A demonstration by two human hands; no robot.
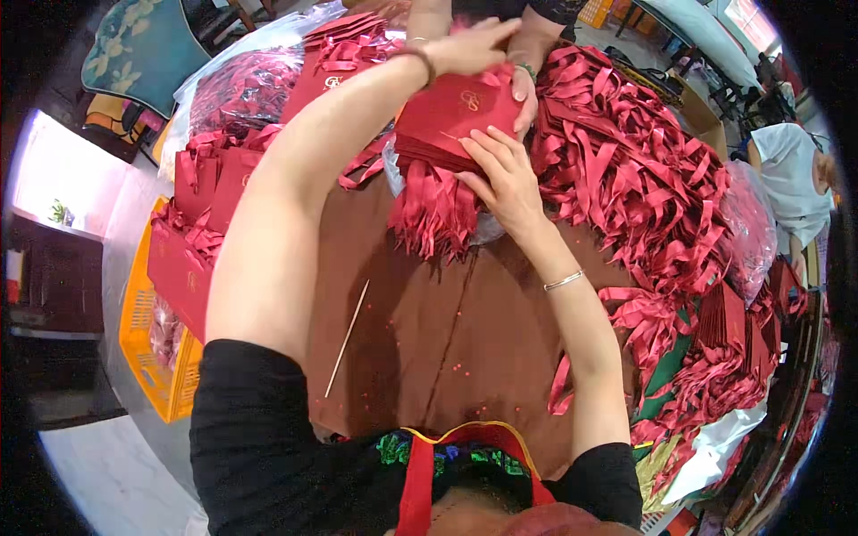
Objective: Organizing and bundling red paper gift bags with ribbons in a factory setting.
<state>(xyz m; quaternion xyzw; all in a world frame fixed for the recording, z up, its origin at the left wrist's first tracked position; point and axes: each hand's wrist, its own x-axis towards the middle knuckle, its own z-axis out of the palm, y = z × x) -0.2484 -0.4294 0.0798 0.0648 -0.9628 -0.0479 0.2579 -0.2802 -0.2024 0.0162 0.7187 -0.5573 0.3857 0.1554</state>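
A stack of dark red paper gift bags (447, 116) with gold print lies at the far middle of the table, its red ribbon handles (436, 207) hanging toward me. My left hand (469, 49) reaches over the far side of the stack with fingers stretched out, slightly smeared by motion. On the stack's near right edge rests my right hand (508, 174), fingers spread and lying flat, thumb toward the ribbons. Across the table, a co-worker's hand (525, 94) touches the stack's right side; their other hand is mostly hidden behind mine.
A large heap of red ribboned bags (626, 170) covers the right side, with more bags (706, 348) nearer me. More stand at left above an orange crate (147, 357). One thin pale stick (347, 339) lies on the brown tabletop (402, 339). Another person (791, 179) is at far right.
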